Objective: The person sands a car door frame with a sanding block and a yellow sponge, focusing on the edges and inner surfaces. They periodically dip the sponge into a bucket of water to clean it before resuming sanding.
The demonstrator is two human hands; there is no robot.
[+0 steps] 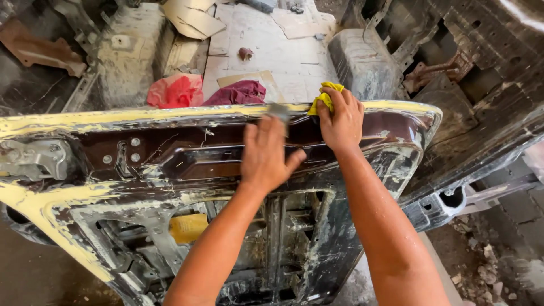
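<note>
On stripped car door (pixel 170 158) | left hand (pixel 265 154) grip: grey pad (pixel 277 111) | right hand (pixel 341 120) grip: yellow cloth (pixel 324 97)

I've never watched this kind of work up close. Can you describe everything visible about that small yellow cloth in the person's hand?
The small yellow cloth looks like soft, crumpled fabric, bright yellow and bunched into a wad. The right hand grips it, so only its upper folds and a strip hanging by the thumb show. It sits pressed at the top edge of the dark, glossy metal car door panel, where yellowish filler runs along the rim. The left hand rests just beside it, holding a small grey pad against the same edge.
</note>
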